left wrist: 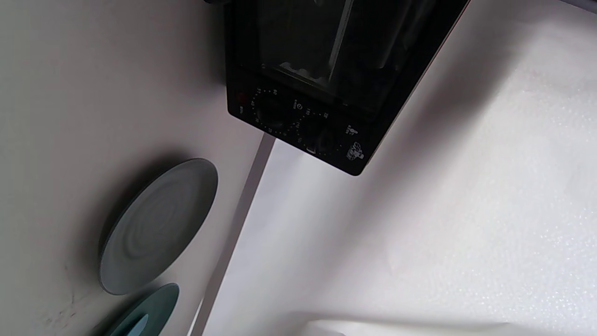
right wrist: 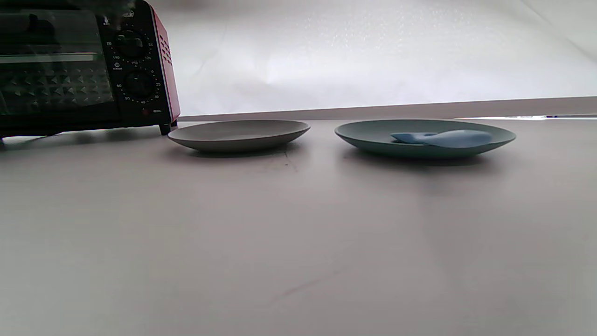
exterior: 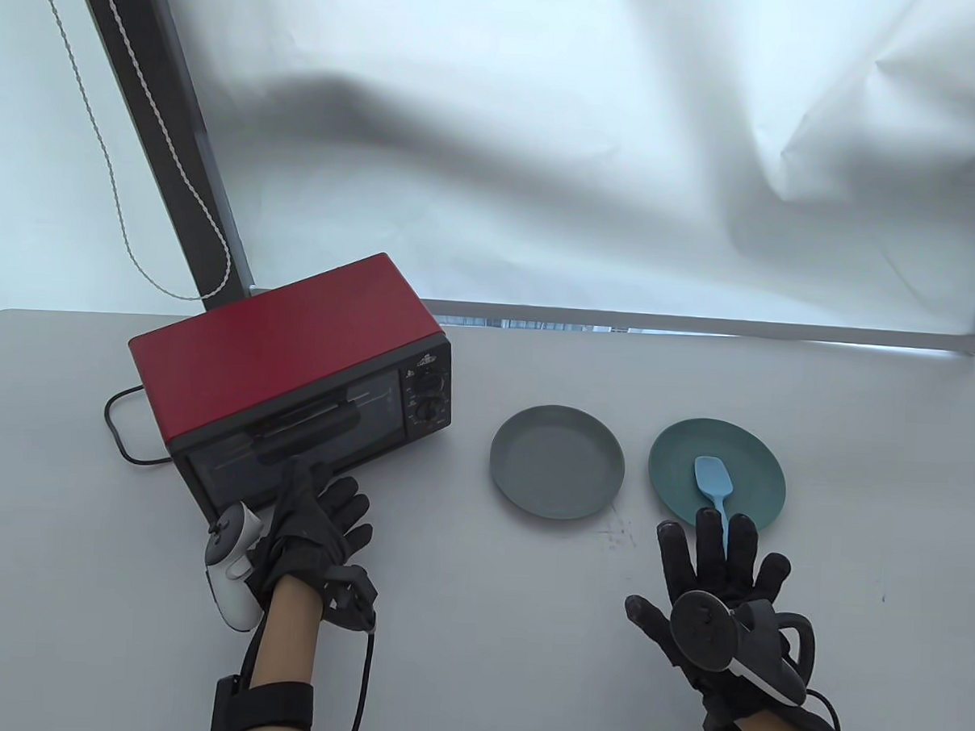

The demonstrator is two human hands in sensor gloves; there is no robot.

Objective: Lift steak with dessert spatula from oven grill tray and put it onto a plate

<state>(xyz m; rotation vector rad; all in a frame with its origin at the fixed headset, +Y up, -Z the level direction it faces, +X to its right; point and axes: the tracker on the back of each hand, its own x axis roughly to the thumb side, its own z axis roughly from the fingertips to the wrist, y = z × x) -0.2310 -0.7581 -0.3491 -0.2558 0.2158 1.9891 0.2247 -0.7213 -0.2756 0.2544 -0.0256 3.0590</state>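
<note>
A red toaster oven [exterior: 286,349] stands at the left with its dark glass door closed; no steak shows through the glass. My left hand [exterior: 319,512] lies against the door front, fingers fairly straight and reaching up toward the door handle [exterior: 307,432]. A light blue dessert spatula [exterior: 713,480] lies on the teal plate [exterior: 754,454], handle toward me. My right hand [exterior: 717,569] is flat with spread fingers just before that plate, and the handle's end lies between two fingers. A bare grey plate [exterior: 555,472] sits between the oven and the teal plate.
The oven's black cord [exterior: 117,430] loops on the table to its left. Two dials [right wrist: 133,63] sit on the oven's right panel. White sheeting hangs behind the table, and the table's far edge [exterior: 699,326] runs behind the plates.
</note>
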